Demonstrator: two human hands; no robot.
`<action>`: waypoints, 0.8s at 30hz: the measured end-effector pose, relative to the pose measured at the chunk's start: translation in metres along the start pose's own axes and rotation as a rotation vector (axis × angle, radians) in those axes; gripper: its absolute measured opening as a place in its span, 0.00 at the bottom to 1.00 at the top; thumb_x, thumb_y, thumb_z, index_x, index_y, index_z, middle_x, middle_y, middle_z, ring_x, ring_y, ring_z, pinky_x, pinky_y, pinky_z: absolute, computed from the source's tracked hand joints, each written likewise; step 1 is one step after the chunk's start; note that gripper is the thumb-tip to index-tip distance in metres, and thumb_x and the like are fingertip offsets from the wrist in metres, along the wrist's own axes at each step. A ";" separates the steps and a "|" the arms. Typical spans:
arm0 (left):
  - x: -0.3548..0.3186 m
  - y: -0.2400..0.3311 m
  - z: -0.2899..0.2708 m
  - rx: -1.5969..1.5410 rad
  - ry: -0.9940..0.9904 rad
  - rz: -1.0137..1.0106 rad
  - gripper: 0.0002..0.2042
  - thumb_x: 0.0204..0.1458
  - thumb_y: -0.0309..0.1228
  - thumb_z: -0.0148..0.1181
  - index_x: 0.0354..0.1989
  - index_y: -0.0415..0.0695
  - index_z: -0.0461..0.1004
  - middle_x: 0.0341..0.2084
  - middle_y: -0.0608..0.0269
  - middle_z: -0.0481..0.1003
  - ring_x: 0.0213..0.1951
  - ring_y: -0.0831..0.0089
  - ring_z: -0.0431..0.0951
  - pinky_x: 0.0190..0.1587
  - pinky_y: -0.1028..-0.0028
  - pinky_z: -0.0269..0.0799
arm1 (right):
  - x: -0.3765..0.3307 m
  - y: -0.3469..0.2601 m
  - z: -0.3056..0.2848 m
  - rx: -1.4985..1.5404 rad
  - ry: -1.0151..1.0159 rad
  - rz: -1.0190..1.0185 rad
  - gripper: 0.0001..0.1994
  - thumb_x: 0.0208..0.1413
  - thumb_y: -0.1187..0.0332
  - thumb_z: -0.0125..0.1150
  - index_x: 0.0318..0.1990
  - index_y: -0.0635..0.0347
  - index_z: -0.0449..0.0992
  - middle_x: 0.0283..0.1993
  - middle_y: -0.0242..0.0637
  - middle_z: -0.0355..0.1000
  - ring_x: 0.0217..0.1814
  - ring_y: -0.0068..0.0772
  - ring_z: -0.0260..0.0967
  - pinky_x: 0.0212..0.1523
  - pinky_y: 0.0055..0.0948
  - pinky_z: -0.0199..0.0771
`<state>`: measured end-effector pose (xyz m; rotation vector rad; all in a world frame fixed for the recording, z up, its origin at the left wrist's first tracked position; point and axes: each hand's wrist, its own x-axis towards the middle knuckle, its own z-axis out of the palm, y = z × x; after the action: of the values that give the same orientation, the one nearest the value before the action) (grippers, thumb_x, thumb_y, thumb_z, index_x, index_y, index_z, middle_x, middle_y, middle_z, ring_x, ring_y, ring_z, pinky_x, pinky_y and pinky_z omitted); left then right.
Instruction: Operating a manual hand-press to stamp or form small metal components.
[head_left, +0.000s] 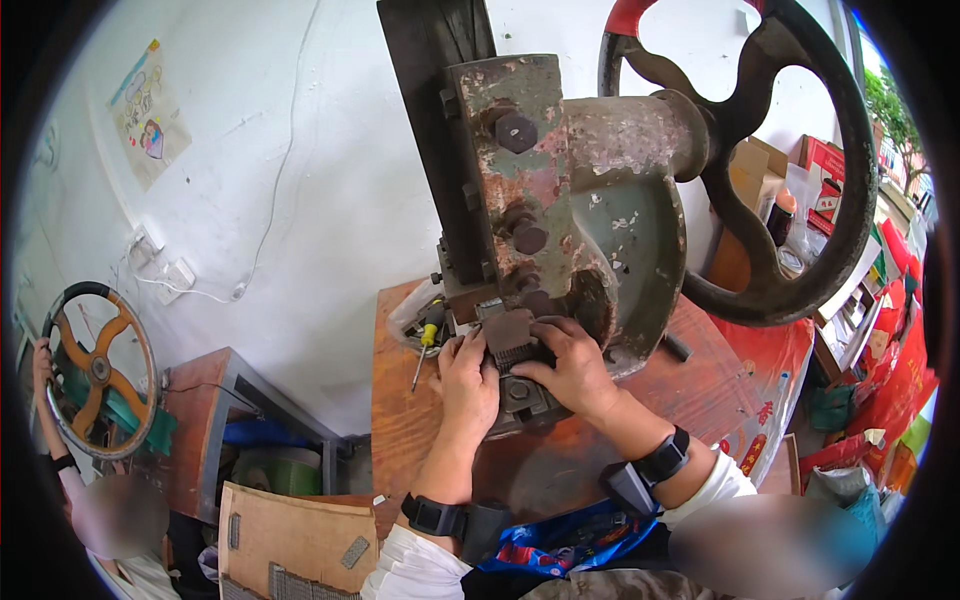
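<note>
A small brown flat piece with a ridged, comb-like lower edge (510, 330) lies at the base of a heavy hand press (520, 185). My left hand (468, 388) is closed against the piece's left side, fingertips at its edge. From the right, my right hand (575, 372) grips it, with the index finger along the top and the thumb near the front. Under the press ram, the piece's far edge is partly hidden. A dark metal die block with a bolt (520, 392) sits just in front, below my thumb.
The press's large black handwheel (850, 190) rises at the right. A yellow-handled screwdriver (429, 335) rests left of the press on the wooden table (400, 440). At lower left is a wooden tray (305, 520) with ridged metal pieces. Another person's hand (42, 362) holds a second wheel (100, 370).
</note>
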<state>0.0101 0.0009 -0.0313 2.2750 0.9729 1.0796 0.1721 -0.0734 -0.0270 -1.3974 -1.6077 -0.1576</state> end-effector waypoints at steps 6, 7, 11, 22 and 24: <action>0.001 0.001 -0.006 0.165 -0.114 -0.046 0.22 0.52 0.30 0.47 0.59 0.54 0.64 0.61 0.71 0.61 0.62 0.50 0.55 0.51 0.29 0.44 | 0.016 -0.084 -0.127 -0.189 0.047 -0.361 0.16 0.40 0.65 0.71 0.36 0.62 0.77 0.40 0.44 0.71 0.42 0.46 0.70 0.45 0.37 0.72; 0.001 0.002 -0.006 0.188 -0.158 -0.087 0.23 0.53 0.32 0.47 0.60 0.54 0.63 0.63 0.72 0.58 0.63 0.49 0.53 0.51 0.27 0.43 | 0.028 -0.098 -0.168 -0.375 0.155 -0.599 0.15 0.41 0.68 0.69 0.38 0.62 0.77 0.39 0.41 0.71 0.40 0.45 0.70 0.45 0.37 0.71; 0.001 0.006 -0.009 0.198 -0.231 -0.161 0.24 0.54 0.33 0.45 0.62 0.55 0.60 0.65 0.72 0.54 0.63 0.49 0.51 0.52 0.25 0.40 | 0.139 -0.089 -0.316 -0.461 0.420 0.039 0.20 0.55 0.61 0.57 0.52 0.63 0.70 0.40 0.43 0.75 0.37 0.31 0.75 0.37 0.26 0.76; -0.001 0.012 -0.011 0.189 -0.183 -0.222 0.22 0.56 0.34 0.44 0.61 0.54 0.61 0.64 0.71 0.55 0.63 0.47 0.53 0.53 0.25 0.41 | 0.038 -0.028 -0.262 -0.140 0.824 0.172 0.26 0.49 0.59 0.62 0.49 0.73 0.69 0.42 0.44 0.73 0.41 0.33 0.73 0.42 0.30 0.72; -0.003 0.012 -0.011 0.161 -0.201 -0.161 0.21 0.56 0.33 0.44 0.60 0.54 0.61 0.63 0.69 0.57 0.63 0.47 0.53 0.52 0.24 0.42 | -0.010 0.012 -0.191 -0.312 0.926 0.019 0.21 0.52 0.64 0.62 0.48 0.71 0.69 0.45 0.40 0.72 0.45 0.31 0.72 0.46 0.29 0.69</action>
<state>0.0051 -0.0080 -0.0186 2.3297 1.1711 0.7140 0.2879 -0.1985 0.0607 -1.2706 -0.8076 -0.9304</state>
